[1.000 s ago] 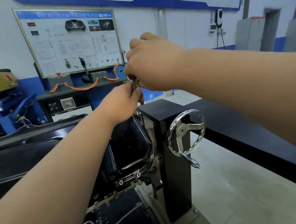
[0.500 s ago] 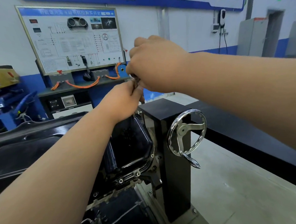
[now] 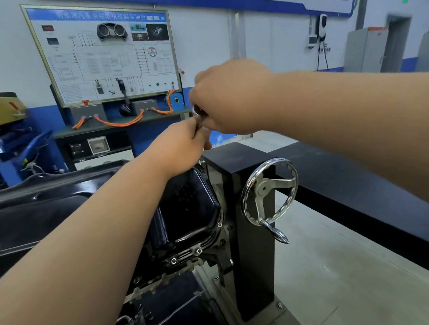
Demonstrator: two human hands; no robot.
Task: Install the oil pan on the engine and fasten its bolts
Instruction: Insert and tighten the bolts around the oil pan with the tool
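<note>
The black oil pan [image 3: 190,203] sits on the engine [image 3: 165,289] on the stand, with two bolts [image 3: 186,255] showing in its near flange. Above the pan's far right corner, my right hand [image 3: 232,96] grips the dark handle of a tool [image 3: 199,112] from above. Just below it, my left hand [image 3: 182,146] pinches the tool's thin metal shaft. The shaft's lower end and whatever it meets on the pan are hidden behind my left hand.
A black stand column [image 3: 251,225] with a chrome handwheel [image 3: 270,196] stands right of the pan. A long black beam [image 3: 358,184] runs to the right. A training board [image 3: 105,51] with orange cables stands behind, and blue equipment [image 3: 6,148] at the left.
Both hands stay on the tool at the same spot. My right hand has turned slightly around the handle; the view has shifted a little.
</note>
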